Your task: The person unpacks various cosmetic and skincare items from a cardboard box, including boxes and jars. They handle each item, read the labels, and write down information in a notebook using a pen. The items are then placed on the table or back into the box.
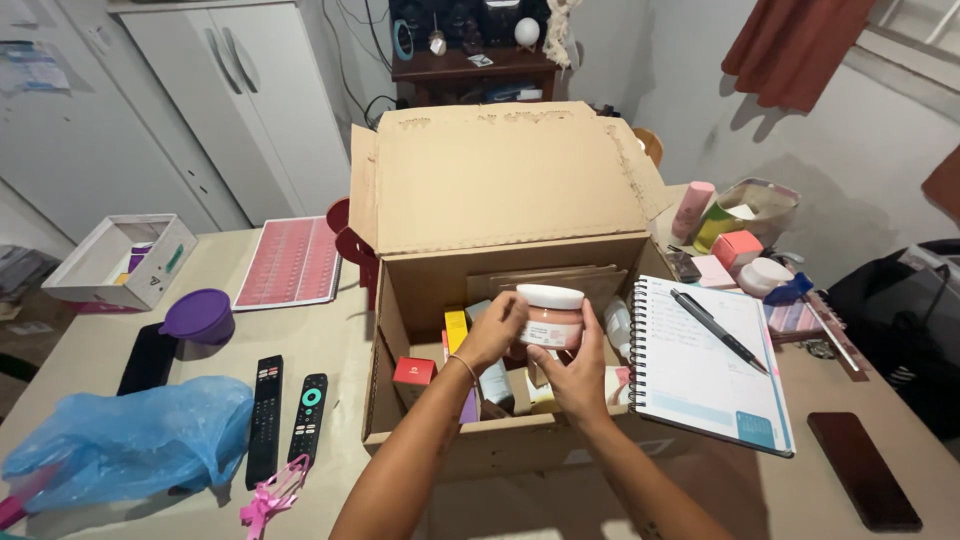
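Both hands hold a pink jar with a white lid (550, 315) over an open cardboard box (500, 180). My left hand (492, 330) grips the jar's left side, a thin bracelet on the wrist. My right hand (578, 375) cups it from below and on the right. Inside the box, under the jar, lie several small packages: a red box (413, 375), a yellow box (456, 328) and a white bottle (618, 322). Flat cardboard pieces stand along the box's far wall.
A spiral notebook (700, 370) with a black pen (717, 328) lies right of the box, a dark phone (863, 470) beyond it. To the left lie two remotes (287, 415), a blue plastic bag (130, 440), a purple bowl (198, 316), a pink sticker sheet (292, 262) and a white tray (120, 260).
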